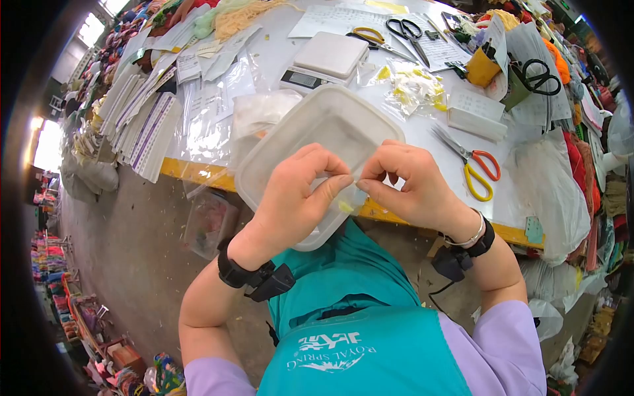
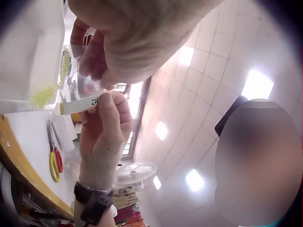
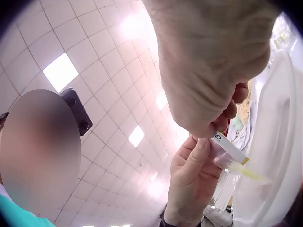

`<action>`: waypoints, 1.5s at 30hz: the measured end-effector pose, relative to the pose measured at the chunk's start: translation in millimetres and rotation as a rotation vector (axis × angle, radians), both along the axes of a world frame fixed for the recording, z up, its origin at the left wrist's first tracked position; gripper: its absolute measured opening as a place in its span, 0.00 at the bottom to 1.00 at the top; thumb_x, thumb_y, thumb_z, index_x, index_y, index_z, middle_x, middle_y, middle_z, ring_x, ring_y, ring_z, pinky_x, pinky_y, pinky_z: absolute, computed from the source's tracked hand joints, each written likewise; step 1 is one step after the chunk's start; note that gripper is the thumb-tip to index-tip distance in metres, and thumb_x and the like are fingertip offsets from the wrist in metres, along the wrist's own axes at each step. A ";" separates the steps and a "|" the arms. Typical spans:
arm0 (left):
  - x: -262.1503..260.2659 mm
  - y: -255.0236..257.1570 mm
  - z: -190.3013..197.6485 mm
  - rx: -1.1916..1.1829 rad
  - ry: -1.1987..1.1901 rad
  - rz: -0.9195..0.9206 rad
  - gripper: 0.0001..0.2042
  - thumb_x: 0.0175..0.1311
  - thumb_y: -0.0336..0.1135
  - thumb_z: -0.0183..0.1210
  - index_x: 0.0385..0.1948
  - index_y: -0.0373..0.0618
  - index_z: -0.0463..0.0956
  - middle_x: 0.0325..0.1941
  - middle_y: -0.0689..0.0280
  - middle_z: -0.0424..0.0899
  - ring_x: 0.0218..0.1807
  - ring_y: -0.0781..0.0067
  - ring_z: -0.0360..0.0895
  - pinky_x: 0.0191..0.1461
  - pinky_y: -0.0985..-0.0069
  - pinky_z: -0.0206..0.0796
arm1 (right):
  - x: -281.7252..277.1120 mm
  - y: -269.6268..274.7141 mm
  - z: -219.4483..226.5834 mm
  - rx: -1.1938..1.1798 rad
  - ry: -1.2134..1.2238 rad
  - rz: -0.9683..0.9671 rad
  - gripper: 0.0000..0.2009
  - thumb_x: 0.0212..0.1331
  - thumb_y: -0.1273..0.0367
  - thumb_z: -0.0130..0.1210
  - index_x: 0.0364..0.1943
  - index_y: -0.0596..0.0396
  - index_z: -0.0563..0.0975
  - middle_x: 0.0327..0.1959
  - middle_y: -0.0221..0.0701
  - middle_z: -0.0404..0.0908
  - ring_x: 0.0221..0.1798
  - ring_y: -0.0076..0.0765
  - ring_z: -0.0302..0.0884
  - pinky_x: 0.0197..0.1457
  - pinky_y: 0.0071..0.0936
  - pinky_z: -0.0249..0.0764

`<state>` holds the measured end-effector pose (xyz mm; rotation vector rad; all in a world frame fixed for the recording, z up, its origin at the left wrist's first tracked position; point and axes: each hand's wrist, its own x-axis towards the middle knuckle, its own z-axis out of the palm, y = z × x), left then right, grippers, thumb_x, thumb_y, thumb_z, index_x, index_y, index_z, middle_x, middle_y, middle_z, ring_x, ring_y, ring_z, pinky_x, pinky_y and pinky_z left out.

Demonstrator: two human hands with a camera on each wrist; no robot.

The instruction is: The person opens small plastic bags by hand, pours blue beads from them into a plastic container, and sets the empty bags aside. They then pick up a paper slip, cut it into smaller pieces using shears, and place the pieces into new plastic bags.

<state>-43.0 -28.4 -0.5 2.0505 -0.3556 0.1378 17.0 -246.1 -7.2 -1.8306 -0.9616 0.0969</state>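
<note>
Wht label strip (image 2: 79, 105), yel end, dk print.

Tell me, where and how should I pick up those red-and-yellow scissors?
Best by the handles, I'd say, coming from the table's near edge with the right hand, which is the closer one: the handles lie towards that edge, while the blades point away from it.

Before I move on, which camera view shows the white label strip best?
The left wrist view: the white label strip shows its broad face there, dark print included. The right wrist view shows it slanted, with some print; the head view doesn't let me make it out clearly.
</note>
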 end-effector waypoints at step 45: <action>-204.3 93.6 -78.2 -0.723 0.212 0.872 0.17 0.73 0.31 0.52 0.60 0.38 0.65 0.45 0.63 0.81 0.35 0.78 0.83 0.29 0.77 0.79 | -104.6 158.9 -15.9 -0.483 -0.537 0.691 0.06 0.52 0.67 0.63 0.29 0.53 0.78 0.28 0.30 0.82 0.35 0.42 0.82 0.34 0.38 0.79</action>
